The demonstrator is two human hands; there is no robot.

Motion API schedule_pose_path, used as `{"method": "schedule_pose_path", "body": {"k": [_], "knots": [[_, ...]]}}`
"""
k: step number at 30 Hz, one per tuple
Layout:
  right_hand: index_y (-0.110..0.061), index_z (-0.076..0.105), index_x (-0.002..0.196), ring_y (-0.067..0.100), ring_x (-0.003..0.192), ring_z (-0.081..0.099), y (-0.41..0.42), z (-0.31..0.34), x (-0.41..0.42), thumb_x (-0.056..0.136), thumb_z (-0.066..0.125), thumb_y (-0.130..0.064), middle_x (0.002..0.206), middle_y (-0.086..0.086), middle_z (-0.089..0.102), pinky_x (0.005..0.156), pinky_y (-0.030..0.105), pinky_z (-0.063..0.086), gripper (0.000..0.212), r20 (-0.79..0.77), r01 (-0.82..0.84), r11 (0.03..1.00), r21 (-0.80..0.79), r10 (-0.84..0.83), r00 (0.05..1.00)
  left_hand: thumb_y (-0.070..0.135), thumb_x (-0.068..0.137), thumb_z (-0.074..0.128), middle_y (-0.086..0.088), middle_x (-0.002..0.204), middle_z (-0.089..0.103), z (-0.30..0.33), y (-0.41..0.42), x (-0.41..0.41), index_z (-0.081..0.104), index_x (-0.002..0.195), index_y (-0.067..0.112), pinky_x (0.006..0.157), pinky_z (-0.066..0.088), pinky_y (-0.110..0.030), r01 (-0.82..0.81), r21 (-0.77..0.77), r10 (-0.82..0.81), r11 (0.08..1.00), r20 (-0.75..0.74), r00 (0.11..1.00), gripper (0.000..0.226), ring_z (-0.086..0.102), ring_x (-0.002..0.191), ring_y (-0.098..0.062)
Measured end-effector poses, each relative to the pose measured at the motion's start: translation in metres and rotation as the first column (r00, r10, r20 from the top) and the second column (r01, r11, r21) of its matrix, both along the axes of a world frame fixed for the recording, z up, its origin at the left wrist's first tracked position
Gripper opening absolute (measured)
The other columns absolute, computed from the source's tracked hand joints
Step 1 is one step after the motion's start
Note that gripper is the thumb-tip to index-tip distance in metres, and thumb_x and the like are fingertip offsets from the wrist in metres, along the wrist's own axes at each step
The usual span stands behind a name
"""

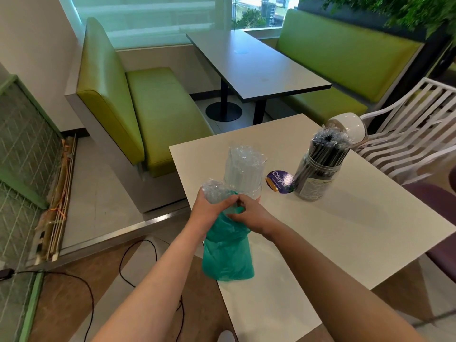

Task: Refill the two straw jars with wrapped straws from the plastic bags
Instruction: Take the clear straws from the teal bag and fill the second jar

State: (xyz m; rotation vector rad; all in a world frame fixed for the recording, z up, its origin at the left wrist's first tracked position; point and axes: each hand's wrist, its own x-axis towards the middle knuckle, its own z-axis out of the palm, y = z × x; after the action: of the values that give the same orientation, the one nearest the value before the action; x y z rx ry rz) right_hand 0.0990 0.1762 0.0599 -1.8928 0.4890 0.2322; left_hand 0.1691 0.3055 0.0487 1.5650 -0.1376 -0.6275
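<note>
1. The left hand (209, 208) is gripping a bundle of clear-wrapped straws (214, 191) where it sticks out of the mouth of a green plastic bag (227, 253); its fingers are curled round the bundle just above the bag's rim.
2. The right hand (249, 213) is pinching the green bag at its mouth, just beside the left hand — judging by the two grips, the bundle is being drawn out of the bag, or the bag peeled down off it.
3. The bag is hanging over the near-left edge of the white surface (345, 230), its lower part drooping below the edge.
4. Just beyond the hands, the clear jar (244, 174) is standing upright on the surface and is already holding a thick cluster of pale wrapped straws that rises above its rim.
5. Farther right, the second jar (318, 174) is standing packed with dark wrapped straws, their wrapper ends fanning out at the top.
6. A white lid (350, 127) is lying at the far right corner of the surface, behind the dark jar; a purple round card (280, 181) is lying between the two jars.
7. Progress, as a judgement — the dark jar looks filled, the clear jar looks well stocked, and the bundle in hand is likely the last addition to the clear jar. What is left is freeing it from the bag and setting it in.
</note>
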Motion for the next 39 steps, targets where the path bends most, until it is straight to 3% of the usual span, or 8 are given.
{"method": "schedule_pose_path", "body": {"k": [4,8,16,20,24,28,34,39], "knots": [[-0.016,0.049,0.133,0.019,0.118,0.052,-0.004,0.003,0.0,0.091,0.065,-0.026,0.131,0.0,0.053,0.102,0.034,0.046,0.046,-0.005,0.011,1.0,-0.01,-0.011,1.0,0.017,0.051,0.093,-0.013,0.127,0.059,0.005,0.01,0.0,0.038,0.134,0.016,0.093,0.055,-0.045,0.123,-0.118,-0.138,0.985,-0.127,0.982,0.099,0.062,0.114,-0.029],[-0.015,0.052,0.134,0.021,0.119,0.054,-0.011,0.001,0.001,0.091,0.066,-0.026,0.13,0.001,0.056,0.104,0.036,0.047,0.047,0.0,0.029,0.999,-0.029,-0.029,1.0,-0.015,0.069,0.075,-0.014,0.13,0.056,0.001,0.018,0.003,0.036,0.14,0.016,0.085,0.058,-0.036,0.197,-0.158,-0.221,0.968,-0.151,0.964,0.086,0.059,0.116,-0.029],[-0.012,0.06,0.125,0.02,0.108,0.061,-0.013,0.001,-0.001,0.091,0.065,-0.03,0.12,0.003,0.063,0.096,0.032,0.052,0.039,0.006,0.074,0.997,-0.012,-0.074,0.997,0.017,0.074,0.079,-0.01,0.125,0.063,-0.006,0.017,-0.004,0.042,0.138,0.018,0.089,0.057,-0.036,0.174,-0.132,-0.197,0.976,-0.185,0.963,0.074,0.065,0.11,-0.025],[-0.012,0.06,0.125,0.02,0.108,0.061,-0.012,0.003,-0.001,0.091,0.065,-0.028,0.12,0.004,0.063,0.094,0.031,0.052,0.038,0.013,0.077,0.997,-0.02,-0.077,0.997,0.022,0.08,0.076,-0.007,0.118,0.066,-0.006,0.011,-0.009,0.048,0.132,0.018,0.075,0.058,-0.025,0.179,-0.058,-0.185,0.982,-0.146,0.972,0.059,0.068,0.103,-0.02],[-0.014,0.058,0.127,0.018,0.109,0.061,-0.016,0.004,-0.001,0.091,0.065,-0.032,0.122,0.002,0.064,0.092,0.029,0.052,0.041,0.019,0.064,0.997,0.031,-0.065,0.998,0.018,0.083,0.075,-0.007,0.107,0.072,-0.009,0.011,-0.008,0.057,0.118,0.016,0.072,0.058,-0.027,0.086,-0.087,-0.098,0.993,-0.157,0.983,0.04,0.071,0.093,-0.02],[-0.016,0.054,0.128,0.018,0.114,0.057,-0.016,0.007,-0.001,0.093,0.062,-0.032,0.126,0.001,0.06,0.099,0.035,0.049,0.039,0.047,0.085,0.996,-0.007,-0.084,0.995,0.023,0.074,0.082,-0.011,0.112,0.071,-0.012,0.008,-0.005,0.059,0.121,0.012,0.082,0.059,-0.037,-0.022,-0.102,0.006,0.995,-0.153,0.988,0.053,0.071,0.097,-0.025],[-0.013,0.055,0.117,0.018,0.115,0.055,-0.025,0.048,0.008,0.096,0.058,-0.026,0.119,0.001,0.062,0.099,0.032,0.043,0.025,0.276,0.134,0.988,-0.071,-0.109,0.955,0.024,0.078,0.081,0.0,0.106,0.069,-0.002,0.004,-0.003,0.055,0.117,0.017,0.068,0.055,-0.021,-0.079,-0.007,0.079,0.997,0.008,0.997,0.048,0.068,0.093,-0.014],[-0.011,0.049,0.117,0.003,0.094,0.058,-0.038,0.101,0.019,0.099,0.053,-0.024,0.101,-0.007,0.065,0.078,0.015,0.042,0.022,0.479,0.219,0.97,-0.106,-0.143,0.866,0.033,0.075,0.082,0.0,0.116,0.065,0.001,0.0,-0.002,0.052,0.125,0.018,0.089,0.055,-0.035,-0.06,0.063,0.054,0.996,0.095,0.994,0.06,0.064,0.105,-0.019]]}}
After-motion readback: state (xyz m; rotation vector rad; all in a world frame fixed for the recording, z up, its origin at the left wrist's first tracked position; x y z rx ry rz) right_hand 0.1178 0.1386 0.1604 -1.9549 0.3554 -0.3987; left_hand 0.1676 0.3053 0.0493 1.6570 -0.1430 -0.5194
